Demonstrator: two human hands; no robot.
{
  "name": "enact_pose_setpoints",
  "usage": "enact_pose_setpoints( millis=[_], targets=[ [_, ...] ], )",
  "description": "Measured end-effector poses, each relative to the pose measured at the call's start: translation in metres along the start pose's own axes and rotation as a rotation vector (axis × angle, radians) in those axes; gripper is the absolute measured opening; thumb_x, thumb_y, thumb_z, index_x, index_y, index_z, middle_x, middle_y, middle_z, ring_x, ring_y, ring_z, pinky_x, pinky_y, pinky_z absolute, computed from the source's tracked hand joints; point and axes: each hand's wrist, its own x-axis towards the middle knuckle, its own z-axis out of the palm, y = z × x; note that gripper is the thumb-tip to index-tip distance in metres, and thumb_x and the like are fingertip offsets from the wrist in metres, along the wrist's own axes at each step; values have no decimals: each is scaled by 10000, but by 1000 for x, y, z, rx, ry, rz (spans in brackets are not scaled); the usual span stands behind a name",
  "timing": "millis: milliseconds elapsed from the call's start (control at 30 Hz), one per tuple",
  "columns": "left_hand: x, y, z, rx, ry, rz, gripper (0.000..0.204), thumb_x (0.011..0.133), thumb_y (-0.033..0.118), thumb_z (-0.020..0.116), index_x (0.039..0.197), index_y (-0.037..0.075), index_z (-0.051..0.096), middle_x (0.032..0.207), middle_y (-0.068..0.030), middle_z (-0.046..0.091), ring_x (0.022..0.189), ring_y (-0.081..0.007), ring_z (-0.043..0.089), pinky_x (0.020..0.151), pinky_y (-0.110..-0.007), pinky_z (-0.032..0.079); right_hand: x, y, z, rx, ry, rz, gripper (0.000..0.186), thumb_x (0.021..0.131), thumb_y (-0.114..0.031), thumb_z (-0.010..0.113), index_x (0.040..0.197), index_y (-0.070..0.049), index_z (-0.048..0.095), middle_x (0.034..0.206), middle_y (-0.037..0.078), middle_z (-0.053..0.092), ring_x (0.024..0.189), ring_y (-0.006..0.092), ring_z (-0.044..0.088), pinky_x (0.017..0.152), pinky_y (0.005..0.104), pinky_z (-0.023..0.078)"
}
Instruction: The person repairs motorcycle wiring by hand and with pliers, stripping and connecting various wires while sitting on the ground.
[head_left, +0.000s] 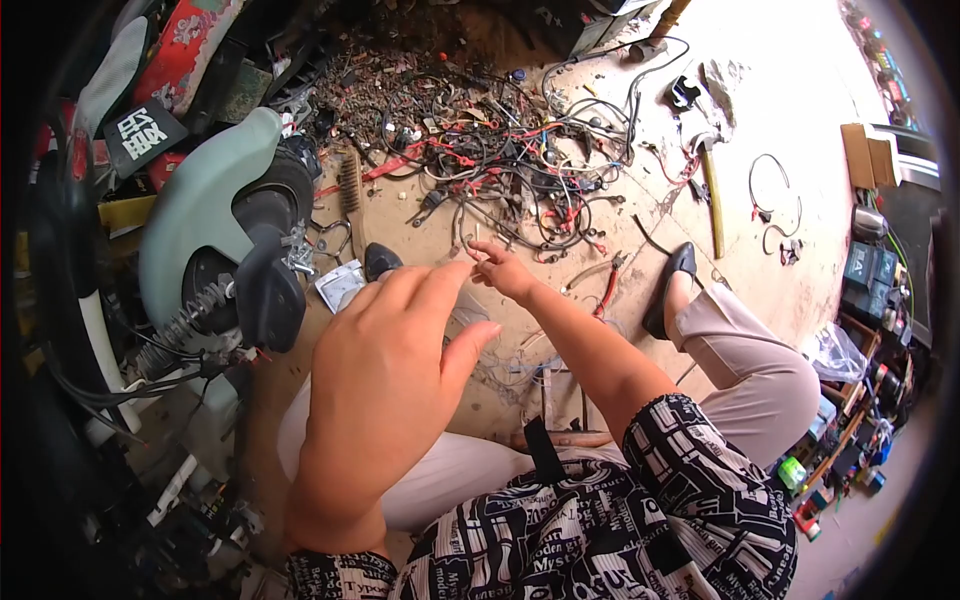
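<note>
My left hand (385, 365) is raised large in front, back up. Its fingers are stretched forward and the thumb stands apart; nothing shows in it. Farther off, my right hand (503, 272) reaches to the near edge of a tangled heap of wires and cables (520, 170). Its index finger points out, apart from the other bent fingers. My left fingertips overlap it in the picture, so whether the hands touch is unclear. Red-handled pliers (608, 290) lie on the floor right of my right hand. A wire brush (350, 185) lies left of the heap.
A grey-green scooter fender with a wheel (270, 205) and spring shock absorber (185, 325) stands at left. A hammer (708, 185) lies at right, near a loose black wire (770, 190). My black shoe (672, 290) rests beside the pliers. Batteries (870, 268) and shelves line the right side.
</note>
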Motion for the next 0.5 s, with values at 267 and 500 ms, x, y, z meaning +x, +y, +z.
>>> enact_pose_setpoints(
  millis=[267, 500],
  targets=[
    [-12, -5, 7, 49, 12, 54, 372, 777, 233, 706, 1068, 32, 592, 922, -117, 604, 825, -319, 586, 717, -382, 473, 16, -32, -35, -465, 1005, -362, 464, 764, -29, 531, 1226, -13, 488, 1045, 193, 591, 961, 317, 575, 869, 377, 451],
    [-9, -3, 10, 98, -24, 101, 361, 807, 264, 682, 1079, 44, 591, 904, -106, 606, 814, -299, 591, 701, -375, 474, 51, 18, -92, -182, 561, -20, 612, 724, -92, 666, 1251, -44, 356, 959, 70, 540, 886, 207, 548, 837, 305, 443]
  ],
)
